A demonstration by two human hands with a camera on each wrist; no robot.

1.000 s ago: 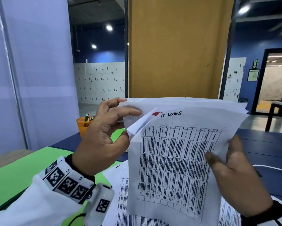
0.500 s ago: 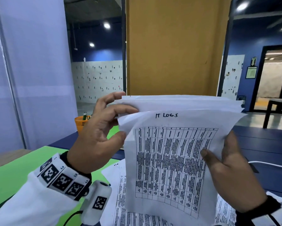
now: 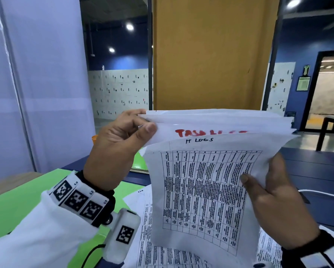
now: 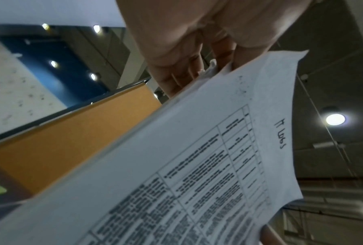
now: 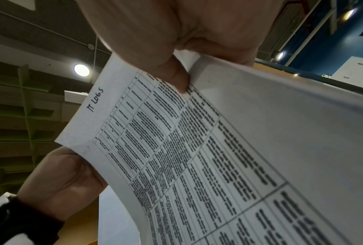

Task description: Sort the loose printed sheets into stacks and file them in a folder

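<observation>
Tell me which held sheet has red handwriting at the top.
The second sheet, just behind the front sheet. Its heading is red marker; the front sheet's reads "IT LOGS" in black. The left hand pinches the upper corners.

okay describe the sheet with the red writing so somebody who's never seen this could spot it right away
Find the bundle of printed sheets held upright between the left hand and right hand. Behind the front sheet, headed "IT LOGS" in black, one sheet peeks out: it alone shows red handwriting along its top.

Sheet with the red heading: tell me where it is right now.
In the head view, the red-headed sheet stands centre frame, directly behind the IT LOGS sheet, its top corner pinched by the left hand.
</observation>
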